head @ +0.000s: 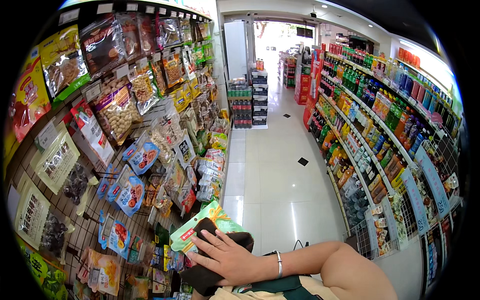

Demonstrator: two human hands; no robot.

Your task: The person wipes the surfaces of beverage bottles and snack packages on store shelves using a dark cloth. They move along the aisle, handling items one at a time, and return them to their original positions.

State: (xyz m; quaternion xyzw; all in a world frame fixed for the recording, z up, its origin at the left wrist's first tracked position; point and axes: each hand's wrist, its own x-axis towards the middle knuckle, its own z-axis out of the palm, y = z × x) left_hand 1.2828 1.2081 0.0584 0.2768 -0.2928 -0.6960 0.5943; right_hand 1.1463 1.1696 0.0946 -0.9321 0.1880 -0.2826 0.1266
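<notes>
My right hand [232, 258], with a silver bangle at the wrist, presses a dark brown cloth [202, 279] against the front of a light green snack bag [198, 221]. Its fingers lie spread over the cloth and point up and left. The bag is tilted, with its upper part showing above the hand; it bears writing and a red label. My left hand is out of view, hidden behind the cloth and bag or below the picture. Just left of the bag, packaged snacks [163, 200] hang on a wire rack.
The snack rack [86, 187] fills the left side, with several dried-fruit and nut bags on hooks. Bottled drinks [375, 112] line the shelves at right, with wire baskets [360, 242] at their near end. A tiled aisle [277, 168] leads past stacked drink cases [259, 97] to a bright doorway.
</notes>
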